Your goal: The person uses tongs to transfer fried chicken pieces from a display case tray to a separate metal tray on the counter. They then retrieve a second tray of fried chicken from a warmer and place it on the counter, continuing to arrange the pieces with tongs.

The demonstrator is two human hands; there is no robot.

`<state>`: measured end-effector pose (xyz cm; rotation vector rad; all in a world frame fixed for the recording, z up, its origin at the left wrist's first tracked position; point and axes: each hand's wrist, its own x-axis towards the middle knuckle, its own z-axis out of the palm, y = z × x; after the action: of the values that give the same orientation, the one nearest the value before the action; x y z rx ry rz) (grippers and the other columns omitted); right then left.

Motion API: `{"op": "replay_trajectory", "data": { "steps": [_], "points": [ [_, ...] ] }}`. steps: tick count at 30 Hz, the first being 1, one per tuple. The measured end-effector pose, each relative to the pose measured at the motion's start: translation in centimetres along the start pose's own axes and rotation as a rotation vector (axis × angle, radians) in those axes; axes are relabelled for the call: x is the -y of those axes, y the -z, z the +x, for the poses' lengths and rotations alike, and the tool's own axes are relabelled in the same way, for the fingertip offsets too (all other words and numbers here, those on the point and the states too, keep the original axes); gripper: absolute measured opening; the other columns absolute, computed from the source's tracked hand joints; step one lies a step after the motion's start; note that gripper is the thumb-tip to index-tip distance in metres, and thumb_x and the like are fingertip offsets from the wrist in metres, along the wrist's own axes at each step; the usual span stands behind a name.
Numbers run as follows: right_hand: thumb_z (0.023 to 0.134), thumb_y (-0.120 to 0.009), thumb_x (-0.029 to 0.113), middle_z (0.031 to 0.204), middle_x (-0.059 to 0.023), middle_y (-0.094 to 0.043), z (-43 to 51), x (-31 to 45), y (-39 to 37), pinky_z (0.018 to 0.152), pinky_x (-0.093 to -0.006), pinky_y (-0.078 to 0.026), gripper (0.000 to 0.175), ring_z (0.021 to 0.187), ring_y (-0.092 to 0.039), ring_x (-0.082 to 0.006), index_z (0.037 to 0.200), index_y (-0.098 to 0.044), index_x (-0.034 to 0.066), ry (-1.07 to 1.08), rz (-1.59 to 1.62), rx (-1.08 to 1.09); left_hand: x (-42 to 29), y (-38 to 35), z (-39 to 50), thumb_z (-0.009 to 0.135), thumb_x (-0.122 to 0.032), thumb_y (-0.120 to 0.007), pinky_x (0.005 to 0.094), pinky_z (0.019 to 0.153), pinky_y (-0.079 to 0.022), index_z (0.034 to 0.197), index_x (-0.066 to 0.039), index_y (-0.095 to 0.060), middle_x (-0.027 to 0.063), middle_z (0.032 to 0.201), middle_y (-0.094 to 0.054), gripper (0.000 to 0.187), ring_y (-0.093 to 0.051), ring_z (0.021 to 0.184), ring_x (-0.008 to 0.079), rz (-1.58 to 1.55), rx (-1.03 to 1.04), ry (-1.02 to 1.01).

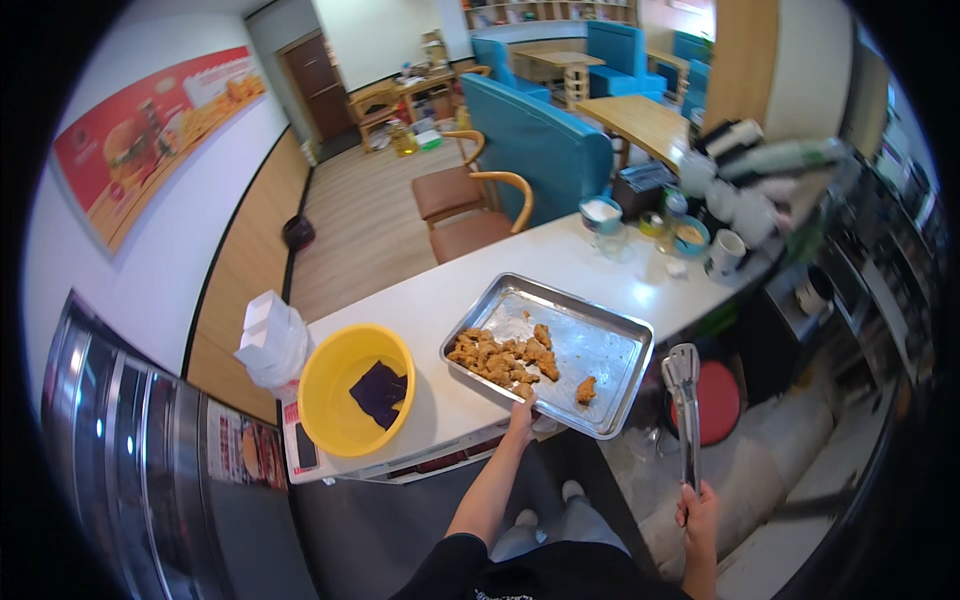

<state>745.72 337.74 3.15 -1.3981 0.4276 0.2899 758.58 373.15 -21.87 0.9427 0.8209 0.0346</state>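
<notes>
My left hand (523, 417) grips the near rim of a shallow stainless-steel tray (592, 330), which rests partly on the white counter and juts past its front edge. Pieces of fried chicken (499, 360) are heaped at the tray's left end, and one separate piece (586, 391) lies towards the near right. Off to the right, over the floor, my right hand (697, 510) holds metal serving tongs (684, 405) by the handle end, their slotted heads pointing away from me. Nothing shows between the tong heads.
Left on the counter (427, 420) are a yellow basin (315, 409) with a dark cloth (380, 394), white boxes (270, 330) and a phone (306, 446). Bowls (601, 214), bottles and a mug (725, 253) crowd its right end. A red round stool (716, 403) stands below the tray's right side.
</notes>
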Motion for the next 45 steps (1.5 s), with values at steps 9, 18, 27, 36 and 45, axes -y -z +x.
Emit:
{"op": "replay_trajectory", "data": {
  "steps": [9,18,27,36,45],
  "points": [
    [0.084,-0.066,0.017,0.056,0.0018,-0.046,11.0,6.1,-5.7,0.035,-0.0206,-0.031,0.017,0.040,-0.041,-0.0060,0.086,-0.057,0.0035,0.083,-0.241,0.437,2.4,-1.1,-1.5,0.091,-0.019,-0.046,0.0362,0.090,-0.046,0.130,-0.010,-0.043,0.0065,0.121,-0.055,0.040,-0.056,0.106,0.0211,-0.114,0.011,-0.089],
    [0.087,-0.063,0.019,0.056,0.0044,-0.044,-3.6,2.5,-11.7,0.036,-0.0207,-0.028,0.015,0.040,-0.037,-0.0046,0.085,-0.055,0.0060,0.017,-0.382,1.099,16.2,15.4,-37.8,0.087,-0.008,-0.047,0.0279,0.079,-0.046,0.121,-0.008,-0.048,0.0078,0.114,-0.060,0.033,-0.059,0.099,0.0169,-0.060,-0.398,-0.389],
    [0.086,-0.062,0.016,0.058,0.0050,-0.041,-49.5,-17.2,-3.0,0.034,-0.0195,-0.027,0.013,0.041,-0.036,-0.0026,0.085,-0.056,0.0039,-0.107,-0.509,1.679,46.7,28.3,-96.4,0.088,0.002,-0.043,0.0298,0.081,-0.050,0.099,0.000,-0.050,0.0119,0.100,-0.065,0.014,-0.064,0.090,0.0167,-0.128,-1.657,-0.551],
    [0.088,-0.061,0.018,0.056,0.0045,-0.040,-93.5,-41.2,13.8,0.033,-0.0188,-0.028,0.015,0.041,-0.036,-0.0029,0.086,-0.055,0.0048,-0.196,-0.820,2.129,57.5,33.4,-140.0,0.091,0.001,-0.044,0.0313,0.079,-0.051,0.100,0.000,-0.048,0.0145,0.098,-0.065,0.009,-0.065,0.089,0.0207,-0.190,-1.989,-1.148],
    [0.089,-0.060,0.019,0.055,0.0048,-0.038,-137.8,-68.9,22.3,0.033,-0.0190,-0.027,0.016,0.040,-0.033,-0.0025,0.084,-0.052,0.0061,-0.175,-0.989,2.355,59.0,48.2,-182.8,0.081,-0.002,-0.049,0.0325,0.057,-0.052,0.094,-0.003,-0.051,0.0205,0.093,-0.067,0.012,-0.065,0.071,0.0264,1.244,-2.043,-1.291]
  ]
}}
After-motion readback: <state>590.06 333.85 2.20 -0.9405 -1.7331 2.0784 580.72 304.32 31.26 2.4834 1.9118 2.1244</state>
